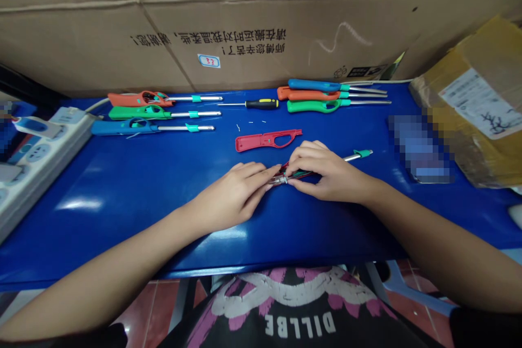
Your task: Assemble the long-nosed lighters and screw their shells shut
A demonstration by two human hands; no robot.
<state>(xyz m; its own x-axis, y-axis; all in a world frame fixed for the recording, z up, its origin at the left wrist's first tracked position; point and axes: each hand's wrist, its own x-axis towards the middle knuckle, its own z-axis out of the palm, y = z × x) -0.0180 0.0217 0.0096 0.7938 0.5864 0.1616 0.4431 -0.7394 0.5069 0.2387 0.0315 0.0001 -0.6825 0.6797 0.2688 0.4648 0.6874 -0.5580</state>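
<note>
Both my hands meet at the middle of the blue table over an opened long-nosed lighter, whose metal tube with a teal collar sticks out to the right. My right hand covers the lighter's body with fingers curled on it. My left hand pinches the small clear part at the body's left end. The lighter's loose red shell half lies just behind my hands.
Three whole lighters, red, green and blue, lie at the back left; three more at the back right. A black-and-yellow screwdriver lies between them. A power strip sits left, cardboard boxes behind, a taped parcel right.
</note>
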